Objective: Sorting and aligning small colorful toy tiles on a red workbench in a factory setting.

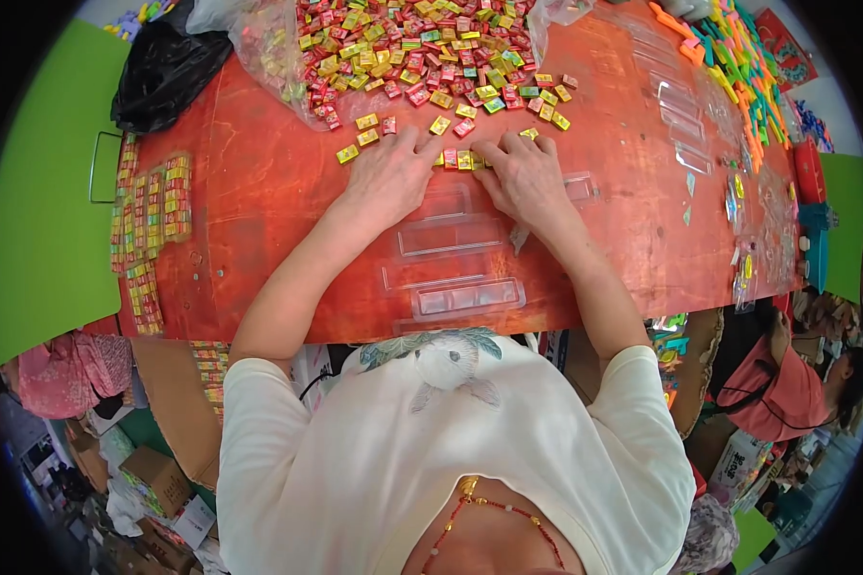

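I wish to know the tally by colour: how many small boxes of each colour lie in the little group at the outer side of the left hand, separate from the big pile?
Beside the left hand:
Mainly yellow boxes: 3
Mainly red box: 1
Total: 4

Desk (288, 153): smooth, scuffed, faintly glossy. Small boxes (422, 48): glossy faces. Trays (468, 299): clear, shiny plastic. Black bag (163, 81): wrinkled plastic, soft sheen. Shirt (431, 441): matt cloth.

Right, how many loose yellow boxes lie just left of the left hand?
3: a yellow box lowest, a second yellow box above and right, a third yellow box above that. The left hand may hide more.
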### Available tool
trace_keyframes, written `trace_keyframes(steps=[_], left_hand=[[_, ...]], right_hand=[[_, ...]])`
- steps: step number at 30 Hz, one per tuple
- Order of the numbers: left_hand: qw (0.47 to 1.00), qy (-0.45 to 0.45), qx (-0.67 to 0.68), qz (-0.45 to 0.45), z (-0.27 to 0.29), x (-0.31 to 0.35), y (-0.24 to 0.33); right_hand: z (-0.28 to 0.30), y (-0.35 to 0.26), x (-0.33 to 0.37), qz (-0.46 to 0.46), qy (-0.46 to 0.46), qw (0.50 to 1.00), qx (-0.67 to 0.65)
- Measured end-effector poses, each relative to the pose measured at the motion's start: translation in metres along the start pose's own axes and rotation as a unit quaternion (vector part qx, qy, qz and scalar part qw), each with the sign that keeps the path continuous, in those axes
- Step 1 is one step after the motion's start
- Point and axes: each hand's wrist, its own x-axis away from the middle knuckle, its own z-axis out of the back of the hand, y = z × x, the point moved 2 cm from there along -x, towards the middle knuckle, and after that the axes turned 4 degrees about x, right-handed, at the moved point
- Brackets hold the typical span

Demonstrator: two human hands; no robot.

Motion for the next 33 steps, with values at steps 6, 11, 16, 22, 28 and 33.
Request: trace_keyframes(steps=[6, 11, 16, 22, 28, 33], left_hand=[[0.999, 0.008, -0.013, -0.032, -0.006, 0.0, -0.007], [0.999, 0.0, 0.009, -0.041, -0.003, -0.006, -0.011], [0.999, 0.005, 0.034, -0.023, 0.008, 0.004, -0.01], [0.998, 0.015, 0.058, -0.012, 0.03, 0.055, 0.002], [0.997, -0.015, 0.071, 0.035, 0.026, 0.084, -0.001], [0.997, 0.045, 0.037, 0.043, 0.021, 0.1, -0.008]], right_hand=[[-0.007, -0.003, -0.001, -0.007, 0.006, 1.0, -0.017], [-0.006, -0.005, -0.004, -0.01, 0.0, 0.999, -0.032], [0.006, -0.016, -0.001, -0.019, 0.006, 0.999, -0.046], [0.025, -0.045, 0.013, 0.044, 0.022, 0.997, -0.06], [0.013, -0.053, 0.022, 0.045, -0.002, 0.994, -0.099], [0.014, -0.038, 0.028, 0.025, 0.026, 0.991, -0.128]])
